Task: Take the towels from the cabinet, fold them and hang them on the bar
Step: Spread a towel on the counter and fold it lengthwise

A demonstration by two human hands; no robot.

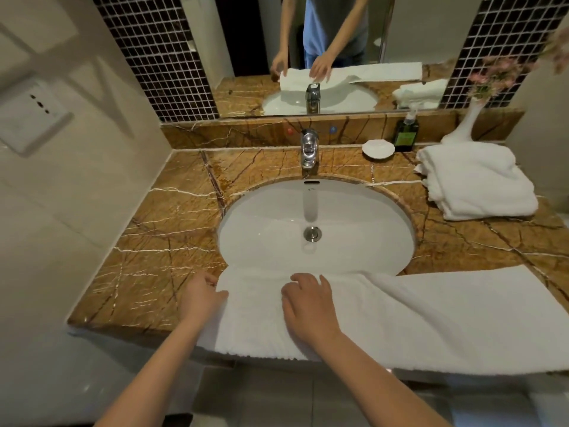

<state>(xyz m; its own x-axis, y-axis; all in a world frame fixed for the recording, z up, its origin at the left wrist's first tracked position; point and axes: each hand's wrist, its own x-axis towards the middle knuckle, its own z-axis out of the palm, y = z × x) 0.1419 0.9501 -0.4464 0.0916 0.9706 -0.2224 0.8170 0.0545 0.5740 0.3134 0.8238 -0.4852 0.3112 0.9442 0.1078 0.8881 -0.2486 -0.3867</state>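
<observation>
White towel (431, 318), plush and unmarked, is spread along the front edge of the marble counter (160, 241), draped over the edge and lapping the rim of the sink (277, 217); folded towels (480, 183) are stacked at the back right. The spread towel's left end is gripped by the left hand (201, 295) with curled fingers, while the right hand (308, 303) is laid flat on it, fingers outstretched. The label on the green bottle (406, 135) cannot be read.
</observation>
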